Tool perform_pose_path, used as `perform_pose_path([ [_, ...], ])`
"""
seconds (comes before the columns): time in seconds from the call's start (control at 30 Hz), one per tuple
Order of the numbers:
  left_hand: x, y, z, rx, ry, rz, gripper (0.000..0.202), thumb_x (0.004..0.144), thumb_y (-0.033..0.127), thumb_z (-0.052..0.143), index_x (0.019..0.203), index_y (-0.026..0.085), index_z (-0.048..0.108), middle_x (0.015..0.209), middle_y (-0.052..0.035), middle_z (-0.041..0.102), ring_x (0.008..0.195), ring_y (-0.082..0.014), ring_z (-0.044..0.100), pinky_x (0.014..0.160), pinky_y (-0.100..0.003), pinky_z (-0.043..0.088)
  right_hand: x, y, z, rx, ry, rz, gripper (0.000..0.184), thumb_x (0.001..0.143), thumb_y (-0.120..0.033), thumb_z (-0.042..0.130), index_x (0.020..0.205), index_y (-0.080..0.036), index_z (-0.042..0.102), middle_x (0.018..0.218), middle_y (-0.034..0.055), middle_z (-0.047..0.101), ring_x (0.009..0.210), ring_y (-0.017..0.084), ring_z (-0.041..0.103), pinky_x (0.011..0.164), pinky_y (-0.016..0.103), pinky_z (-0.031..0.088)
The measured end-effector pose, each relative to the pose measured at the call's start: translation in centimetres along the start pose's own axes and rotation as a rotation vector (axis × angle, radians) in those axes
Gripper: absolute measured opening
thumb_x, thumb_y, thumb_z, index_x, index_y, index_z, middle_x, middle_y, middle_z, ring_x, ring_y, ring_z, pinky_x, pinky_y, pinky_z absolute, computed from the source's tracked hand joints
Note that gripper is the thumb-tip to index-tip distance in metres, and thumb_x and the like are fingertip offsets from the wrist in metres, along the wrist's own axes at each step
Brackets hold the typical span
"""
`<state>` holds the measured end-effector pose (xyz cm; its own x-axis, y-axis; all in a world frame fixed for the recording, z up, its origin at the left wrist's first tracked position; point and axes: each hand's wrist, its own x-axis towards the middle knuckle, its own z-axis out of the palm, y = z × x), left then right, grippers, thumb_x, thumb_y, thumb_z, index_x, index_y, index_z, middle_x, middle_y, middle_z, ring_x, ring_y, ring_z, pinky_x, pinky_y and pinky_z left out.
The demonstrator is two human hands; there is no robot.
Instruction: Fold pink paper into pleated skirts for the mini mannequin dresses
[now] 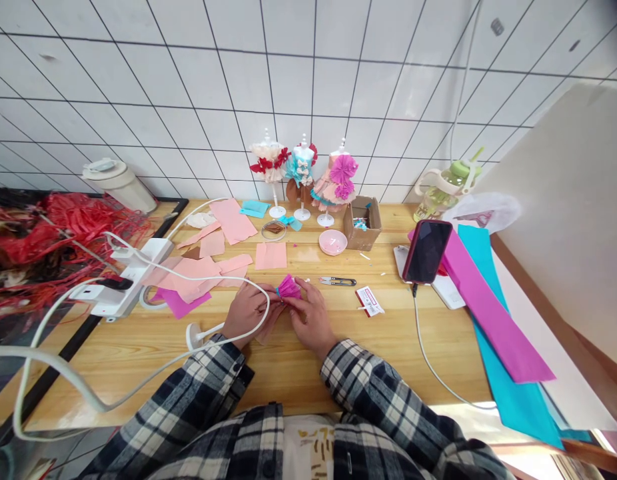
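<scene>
Head view, left hand [247,312]: its grip is pinched on the narrow end of the magenta paper piece [290,287], where a small blue band [278,292] shows.
Right hand [312,319]: thumb and fingers close together on the other side of the same piece, clamped on its lower edge and flared end.
Magenta paper piece: gathered into a small fan, between both hands near the middle of the wooden surface [388,347].
White stand [192,337]: lies tipped beside the left wrist, its stem running toward that hand.
Snips [338,281]: flat on the surface, just right of the right hand's fingertips; a small red-and-white packet [370,301] lies nearby.
Peach paper sheets [193,279]: scattered to the left, some overlapping.
Three dress forms [302,177]: upright in a row by the tiled wall [288,73], wearing ruffled paper dresses.
Pink bowl [333,242]: in front of the dress forms, beside an open cardboard box [364,227].
Phone [427,252]: propped up on the right, near long magenta [498,313] and blue [513,393] paper strips.
</scene>
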<state>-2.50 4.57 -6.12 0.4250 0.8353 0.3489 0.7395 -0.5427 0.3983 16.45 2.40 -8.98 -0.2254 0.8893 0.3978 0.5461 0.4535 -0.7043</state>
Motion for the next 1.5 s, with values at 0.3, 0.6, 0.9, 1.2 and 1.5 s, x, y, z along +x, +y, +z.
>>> perform_pose_path([
  [0.3, 0.0, 0.0, 0.5, -0.027, -0.004, 0.005, 0.014, 0.083, 0.027, 0.053, 0.087, 0.024, 0.067, 0.096, -0.0049, 0.063, 0.091, -0.0213, 0.056, 0.088, -0.042, 0.04, -0.2, -0.6, -0.5, -0.008, -0.011, 0.029, 0.041, 0.074, -0.013, 0.054, 0.112, -0.025, 0.062, 0.142, 0.0029, 0.039, 0.129, 0.021, 0.036, 0.109, 0.041, 0.028],
  [0.6, 0.0, 0.4, 0.1, -0.169, 0.018, -0.164, 0.018, 0.082, 0.032, 0.054, 0.095, 0.02, 0.061, 0.094, -0.0047, 0.064, 0.092, -0.0206, 0.059, 0.084, -0.035, 0.046, -0.6, -0.8, -1.0, -0.096, 0.066, 0.023, 0.041, 0.072, -0.01, 0.053, 0.109, -0.025, 0.061, 0.135, 0.0043, 0.044, 0.126, 0.023, 0.038, 0.107, 0.041, 0.03],
  [0.9, -0.1, 0.7, -0.1, -0.231, 0.001, -0.358, 0.026, 0.076, 0.038, 0.06, 0.094, 0.021, 0.054, 0.087, -0.0015, 0.065, 0.078, -0.0191, 0.062, 0.07, -0.03, 0.049, -0.7, -1.3, -1.2, -0.236, -0.034, -0.102, 0.057, 0.067, -0.012, 0.061, 0.116, -0.039, 0.059, 0.15, -0.004, 0.026, 0.133, 0.03, 0.028, 0.11, 0.053, 0.012],
  [1.2, 0.0, 0.7, -0.2, -0.265, 0.005, -0.35, 0.024, 0.077, 0.04, 0.059, 0.091, 0.021, 0.055, 0.085, -0.0018, 0.066, 0.077, -0.0195, 0.063, 0.07, -0.031, 0.05, -0.3, -1.0, -1.1, -0.205, -0.031, -0.037, 0.062, 0.065, -0.004, 0.057, 0.116, -0.038, 0.061, 0.152, -0.0046, 0.021, 0.134, 0.029, 0.026, 0.109, 0.054, 0.016],
  [1.5, 0.5, 0.7, -1.7, -0.307, -0.002, -0.347, 0.032, 0.081, 0.041, 0.056, 0.105, 0.02, 0.056, 0.103, -0.0064, 0.067, 0.094, -0.0217, 0.063, 0.081, -0.033, 0.051, -0.4, -0.6, -1.0, -0.141, 0.06, -0.044, 0.06, 0.069, -0.003, 0.05, 0.122, -0.031, 0.057, 0.148, 0.0019, 0.028, 0.132, 0.025, 0.03, 0.107, 0.047, 0.027],
])
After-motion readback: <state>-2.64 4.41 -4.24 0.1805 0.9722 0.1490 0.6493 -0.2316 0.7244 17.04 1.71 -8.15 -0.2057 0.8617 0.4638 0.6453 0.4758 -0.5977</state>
